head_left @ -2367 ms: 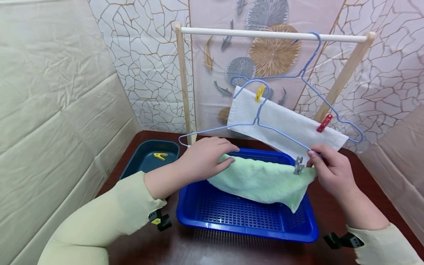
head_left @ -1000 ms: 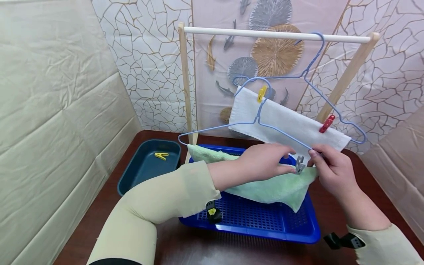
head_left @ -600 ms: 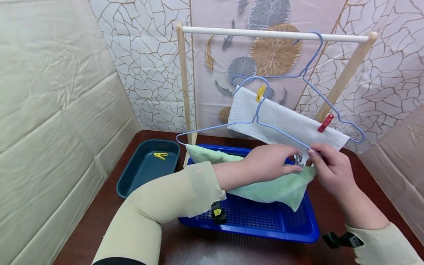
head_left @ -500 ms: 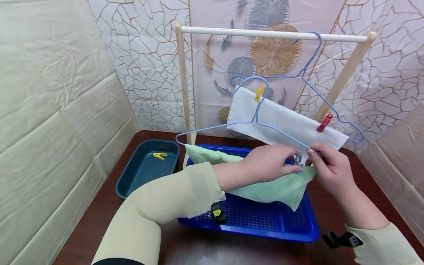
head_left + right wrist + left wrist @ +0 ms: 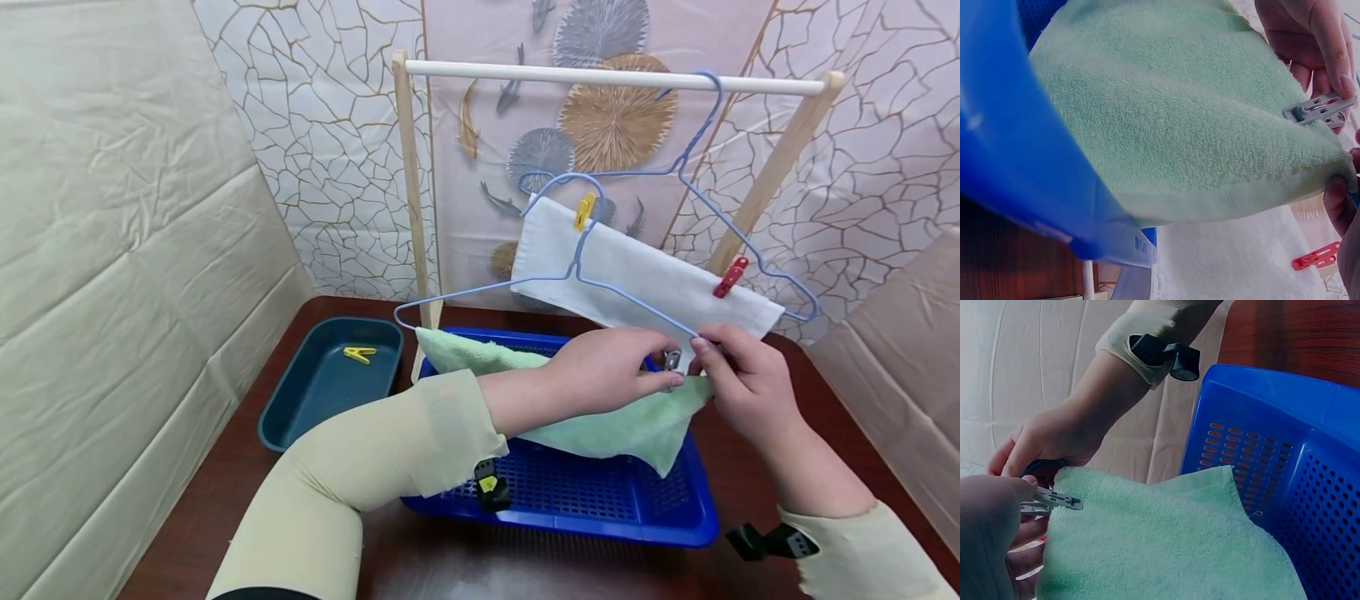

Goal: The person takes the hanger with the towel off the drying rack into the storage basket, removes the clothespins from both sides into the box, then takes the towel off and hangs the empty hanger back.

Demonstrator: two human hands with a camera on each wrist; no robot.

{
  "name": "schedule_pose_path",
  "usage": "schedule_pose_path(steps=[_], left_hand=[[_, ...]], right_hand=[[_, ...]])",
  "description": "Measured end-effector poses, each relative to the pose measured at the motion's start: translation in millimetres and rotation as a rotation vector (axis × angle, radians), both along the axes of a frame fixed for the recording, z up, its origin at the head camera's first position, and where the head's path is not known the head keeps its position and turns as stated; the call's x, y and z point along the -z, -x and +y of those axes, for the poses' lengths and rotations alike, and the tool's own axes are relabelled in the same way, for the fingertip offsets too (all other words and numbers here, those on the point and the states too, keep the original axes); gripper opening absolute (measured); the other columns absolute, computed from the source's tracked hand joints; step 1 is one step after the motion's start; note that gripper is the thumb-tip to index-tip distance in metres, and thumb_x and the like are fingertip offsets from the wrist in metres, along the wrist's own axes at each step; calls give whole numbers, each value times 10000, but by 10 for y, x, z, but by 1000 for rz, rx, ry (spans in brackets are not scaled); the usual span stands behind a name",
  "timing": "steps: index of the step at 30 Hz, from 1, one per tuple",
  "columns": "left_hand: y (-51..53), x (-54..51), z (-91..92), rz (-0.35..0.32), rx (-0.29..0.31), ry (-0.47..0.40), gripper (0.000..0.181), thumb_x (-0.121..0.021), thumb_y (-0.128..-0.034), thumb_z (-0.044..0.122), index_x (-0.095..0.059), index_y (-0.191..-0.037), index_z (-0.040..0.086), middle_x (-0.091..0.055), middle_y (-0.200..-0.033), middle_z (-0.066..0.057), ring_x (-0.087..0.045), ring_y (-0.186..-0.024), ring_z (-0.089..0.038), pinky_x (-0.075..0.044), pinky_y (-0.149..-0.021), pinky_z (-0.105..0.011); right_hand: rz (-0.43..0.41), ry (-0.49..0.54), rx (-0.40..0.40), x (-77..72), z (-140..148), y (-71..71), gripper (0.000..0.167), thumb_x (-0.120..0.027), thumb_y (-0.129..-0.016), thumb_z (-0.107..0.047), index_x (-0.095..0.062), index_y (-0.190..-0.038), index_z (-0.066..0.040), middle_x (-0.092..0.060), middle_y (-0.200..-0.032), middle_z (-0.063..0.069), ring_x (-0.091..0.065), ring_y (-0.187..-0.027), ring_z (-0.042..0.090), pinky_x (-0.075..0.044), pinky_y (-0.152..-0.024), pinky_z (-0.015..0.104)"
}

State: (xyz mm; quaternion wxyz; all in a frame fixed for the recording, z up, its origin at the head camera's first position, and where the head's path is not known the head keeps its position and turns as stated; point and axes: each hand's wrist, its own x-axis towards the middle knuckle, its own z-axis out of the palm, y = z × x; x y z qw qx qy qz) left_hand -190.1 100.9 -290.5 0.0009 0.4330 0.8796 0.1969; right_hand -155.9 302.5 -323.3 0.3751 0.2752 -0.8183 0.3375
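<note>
My left hand (image 5: 611,367) pinches a grey clothespin (image 5: 1054,499) between thumb and fingers. The clothespin's tips sit on the top edge of a light green towel (image 5: 1166,112), near its right corner. With my right hand (image 5: 750,379) I grip the right end of a blue wire hanger (image 5: 487,287) together with that towel corner. The towel hangs along the hanger's lower side, and its left corner reaches the hanger's left end. My left forearm covers the middle of the towel in the head view.
Beneath the towel stands a blue perforated basket (image 5: 555,517). A dark teal tray (image 5: 307,400) at left holds a yellow clothespin (image 5: 359,355). Behind, a rack bar (image 5: 525,72) carries another hanger (image 5: 701,137) and a white cloth (image 5: 637,271) with yellow and red (image 5: 731,277) clothespins.
My left hand has moved rightward from the towel's left part to the grey clothespin and now pinches it. My right hand keeps its grip at the hanger's end.
</note>
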Motion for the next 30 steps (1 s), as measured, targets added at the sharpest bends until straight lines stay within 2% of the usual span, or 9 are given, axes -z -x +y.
schedule_pose_path(steps=[8,14,24,30], left_hand=[[-19,7,-9,37,17,-35,254,-543,-992,470,-632,-1144,288,-630,-997,199,-555,-835,51,-446,-691,-166],[-25,1,-4,26,25,-46,236,-534,-1001,450,-635,-1137,285,-618,-956,200,-542,-818,38,-435,-693,-162],[-3,37,-27,25,106,-89,138,-517,-1024,381,-594,-1030,267,-575,-898,187,-526,-799,15,-412,-684,-158],[23,84,-60,8,168,-165,121,-538,-1022,332,-624,-1023,246,-593,-939,190,-526,-827,44,-410,-732,-121]], right_hand=[[16,1,-14,11,-4,-8,83,-597,-939,9,-660,-907,52,-605,-680,53,-512,-675,-63,-411,-576,123],[19,11,-18,12,-10,1,72,-598,-929,30,-662,-907,54,-600,-675,74,-502,-665,-61,-398,-575,122],[27,22,-7,25,5,8,64,-606,-924,37,-664,-907,58,-595,-681,40,-483,-652,-54,-383,-572,118],[29,20,-28,14,4,6,80,-603,-937,14,-661,-908,62,-596,-670,53,-490,-643,-53,-390,-563,122]])
